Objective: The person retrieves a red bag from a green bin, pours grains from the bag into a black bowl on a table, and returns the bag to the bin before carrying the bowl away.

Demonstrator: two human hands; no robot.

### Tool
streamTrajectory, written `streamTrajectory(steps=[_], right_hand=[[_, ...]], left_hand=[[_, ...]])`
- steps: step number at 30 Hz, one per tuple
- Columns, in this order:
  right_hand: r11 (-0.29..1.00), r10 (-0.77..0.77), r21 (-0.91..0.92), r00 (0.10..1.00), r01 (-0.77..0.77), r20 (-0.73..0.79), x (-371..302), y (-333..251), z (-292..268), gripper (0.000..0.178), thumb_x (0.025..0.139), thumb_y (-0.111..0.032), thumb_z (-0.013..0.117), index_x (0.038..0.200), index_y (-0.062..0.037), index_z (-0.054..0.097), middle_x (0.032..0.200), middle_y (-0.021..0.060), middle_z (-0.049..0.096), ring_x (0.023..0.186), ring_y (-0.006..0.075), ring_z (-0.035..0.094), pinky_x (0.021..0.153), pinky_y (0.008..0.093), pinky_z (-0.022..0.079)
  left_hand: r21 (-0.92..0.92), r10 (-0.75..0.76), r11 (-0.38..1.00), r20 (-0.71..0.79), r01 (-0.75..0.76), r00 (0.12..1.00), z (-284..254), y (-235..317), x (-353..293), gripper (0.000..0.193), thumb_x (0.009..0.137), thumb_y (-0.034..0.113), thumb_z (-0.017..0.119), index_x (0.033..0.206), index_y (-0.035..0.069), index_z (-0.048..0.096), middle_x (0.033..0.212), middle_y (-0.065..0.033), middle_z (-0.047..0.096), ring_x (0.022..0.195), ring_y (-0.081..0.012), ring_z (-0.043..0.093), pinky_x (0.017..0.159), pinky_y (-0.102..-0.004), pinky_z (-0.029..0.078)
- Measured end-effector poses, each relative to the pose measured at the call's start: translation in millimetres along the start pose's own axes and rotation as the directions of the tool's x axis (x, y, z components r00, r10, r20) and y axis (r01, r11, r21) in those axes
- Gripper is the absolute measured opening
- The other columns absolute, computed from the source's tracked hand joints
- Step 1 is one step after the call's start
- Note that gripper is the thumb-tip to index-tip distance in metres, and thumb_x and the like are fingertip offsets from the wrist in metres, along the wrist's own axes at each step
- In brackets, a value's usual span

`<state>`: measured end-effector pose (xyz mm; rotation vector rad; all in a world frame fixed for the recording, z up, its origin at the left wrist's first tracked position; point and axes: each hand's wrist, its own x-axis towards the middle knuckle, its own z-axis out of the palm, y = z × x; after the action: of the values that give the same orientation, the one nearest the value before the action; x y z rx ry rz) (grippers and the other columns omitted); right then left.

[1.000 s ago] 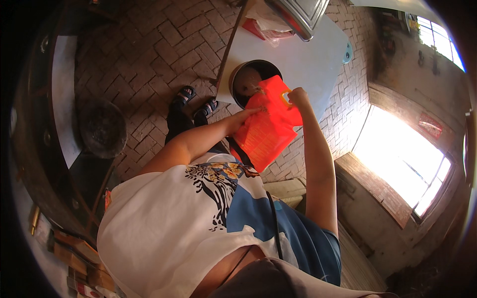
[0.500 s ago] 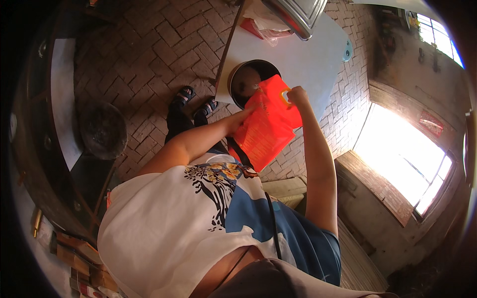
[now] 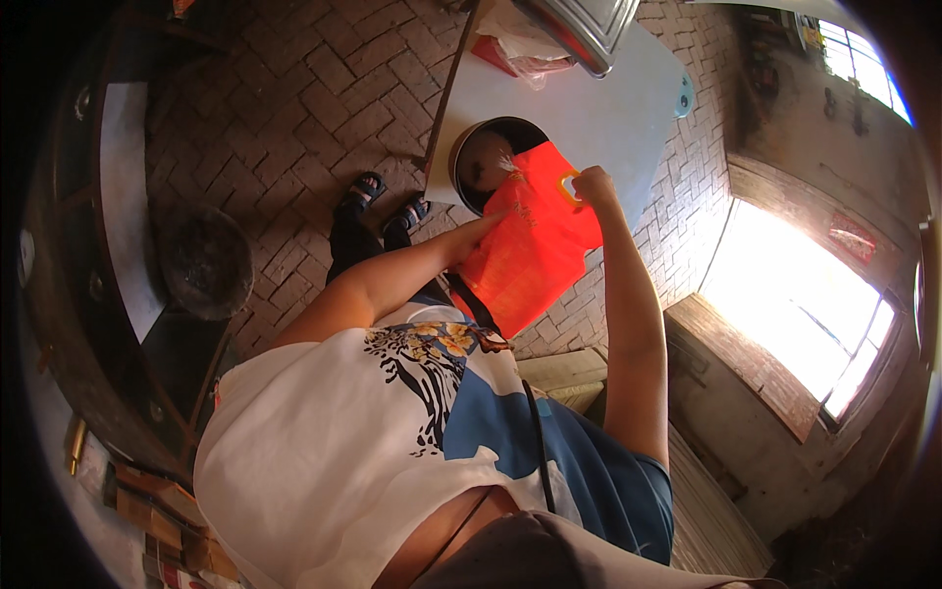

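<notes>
A bright red plastic bag (image 3: 535,240) with a yellow-edged handle hole (image 3: 570,188) is tilted over a dark round pot (image 3: 459,162). Its upper corner overlaps the pot's rim, and a pale bit shows at that corner. My right hand (image 3: 593,186) is closed around the handle. From the left, my left hand (image 3: 473,241) holds the bag's side, its fingers mostly hidden by the bag. Inside the pot lies a greyish-brown mass with a darker patch.
The pot stands on a pale table (image 3: 599,118). Farther back are a metal lidded box (image 3: 579,34) and a clear plastic bag (image 3: 525,49) over something red. A dark round basin (image 3: 206,260) sits at the left on the brick floor (image 3: 294,128). A bright doorway (image 3: 795,304) is at the right.
My right hand has shifted slightly right with the bag's handle, and the bag's surface has creased differently. My left hand and the pot stay in place.
</notes>
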<state>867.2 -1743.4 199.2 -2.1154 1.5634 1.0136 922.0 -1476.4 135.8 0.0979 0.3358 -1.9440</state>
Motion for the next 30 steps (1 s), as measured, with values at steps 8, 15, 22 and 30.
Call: streamTrajectory(steps=[8, 15, 22, 30], right_hand=[[0.995, 0.002, -0.101, 1.000, -0.004, -0.022, -10.7, -9.4, -12.3, 0.027, 0.076, -0.013, 0.054, 0.098, -0.0012, 0.065, 0.105, 0.0217, 0.064, 0.100, 0.0354, 0.061, 0.083, 0.0408, 0.050], [0.996, -0.007, -0.092, 0.998, 0.002, -0.055, -15.4, -21.0, 7.2, 0.031, 0.077, -0.014, 0.053, 0.102, -0.0011, 0.065, 0.107, 0.0225, 0.063, 0.103, 0.0373, 0.060, 0.085, 0.0424, 0.049], [0.996, -0.076, -0.044, 0.994, 0.073, -0.079, -35.9, -34.7, 21.9, 0.030, 0.078, -0.017, 0.053, 0.099, 0.0008, 0.064, 0.103, 0.0256, 0.062, 0.101, 0.0386, 0.060, 0.086, 0.0443, 0.049], [0.998, -0.026, -0.062, 0.999, 0.024, -0.026, -9.2, -8.3, 5.4, 0.028, 0.078, -0.018, 0.054, 0.098, -0.0013, 0.065, 0.101, 0.0222, 0.064, 0.098, 0.0365, 0.062, 0.082, 0.0427, 0.050]], left_hand=[[0.105, 0.029, 0.994, 0.046, -0.033, 0.999, -0.6, -4.3, -10.8, 0.060, 0.094, 0.050, 0.041, 0.136, 0.008, 0.040, 0.134, -0.0047, 0.048, 0.118, -0.0142, 0.050, 0.099, -0.0312, 0.042], [0.125, 0.167, 0.976, 0.081, -0.177, 0.983, 31.8, 14.3, -6.4, 0.071, 0.093, 0.060, 0.026, 0.145, 0.011, 0.022, 0.147, -0.0002, 0.030, 0.131, -0.0124, 0.034, 0.108, -0.0333, 0.029], [0.367, 0.277, 0.886, 0.070, -0.283, 0.958, 54.7, 18.1, -20.8, 0.063, 0.095, 0.050, 0.035, 0.143, 0.010, 0.025, 0.145, -0.0030, 0.032, 0.128, -0.0146, 0.036, 0.106, -0.0335, 0.030], [0.246, 0.135, 0.960, 0.024, -0.137, 0.991, -0.1, -8.0, -4.2, 0.058, 0.091, 0.049, 0.048, 0.130, 0.006, 0.047, 0.126, -0.0072, 0.055, 0.110, -0.0187, 0.057, 0.096, -0.0341, 0.045]])
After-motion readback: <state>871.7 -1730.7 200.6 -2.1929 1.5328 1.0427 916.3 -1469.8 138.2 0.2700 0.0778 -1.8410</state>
